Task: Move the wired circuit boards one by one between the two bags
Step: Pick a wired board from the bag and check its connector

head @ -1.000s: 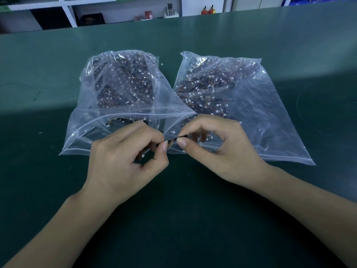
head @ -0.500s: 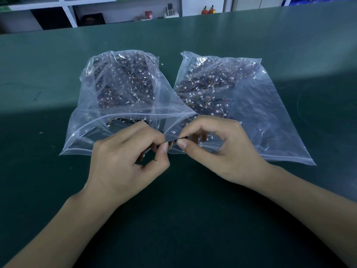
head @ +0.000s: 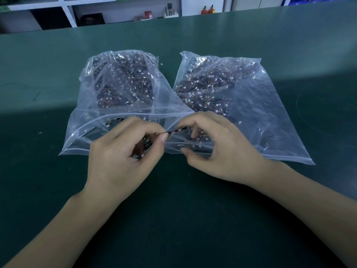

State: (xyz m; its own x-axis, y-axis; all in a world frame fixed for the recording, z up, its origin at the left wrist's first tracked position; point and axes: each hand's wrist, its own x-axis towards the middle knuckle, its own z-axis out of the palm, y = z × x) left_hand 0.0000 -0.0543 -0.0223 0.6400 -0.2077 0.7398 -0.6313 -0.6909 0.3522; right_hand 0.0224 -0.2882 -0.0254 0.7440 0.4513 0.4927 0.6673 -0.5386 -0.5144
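Green mat (head: 173,219) is taking up everything nearest the camera, and just past it one small board (head: 176,130) is being pinched between both hands right at the bag mouths. The left hand (head: 123,157) is curled, thumb and forefinger gripping the board's left end, with more dark boards tucked under its fingers. The right hand (head: 216,147) is pinching the other end. Compared with a second ago, barely anything is being changed; the right thumb is being dropped slightly lower. So probably the handover is being stalled mid-pass. Beyond, the left bag (head: 119,89) and right bag (head: 241,97) are lying side by side, both stuffed with boards. Shelves (head: 116,10) are being glimpsed farthest back.
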